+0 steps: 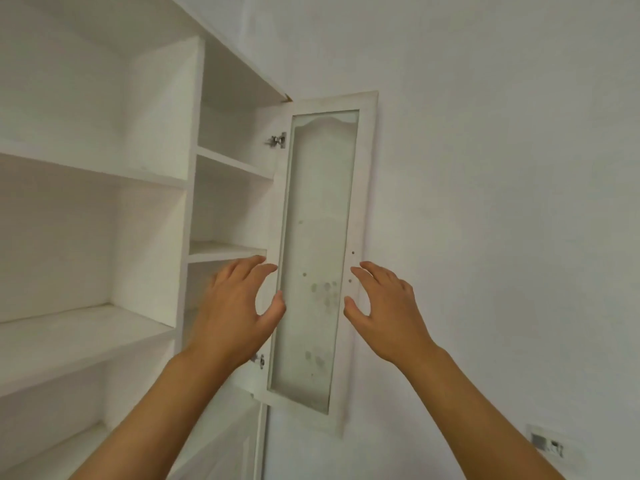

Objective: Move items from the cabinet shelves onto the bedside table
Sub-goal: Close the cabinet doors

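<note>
A white cabinet fills the left half of the view, its shelves bare in the parts I can see. Its narrow door, white-framed with a frosted glass pane, stands swung open against the wall. My left hand is raised in front of the right-hand compartment, fingers spread and relaxed, holding nothing. My right hand is raised at the door's outer edge, fingers loosely spread and empty. Whether either hand touches the door I cannot tell. No items and no bedside table are in view.
A plain white wall runs to the right of the door. A wall socket sits low at the right. Metal hinges join the door to the cabinet side. A lower cabinet door shows below my left forearm.
</note>
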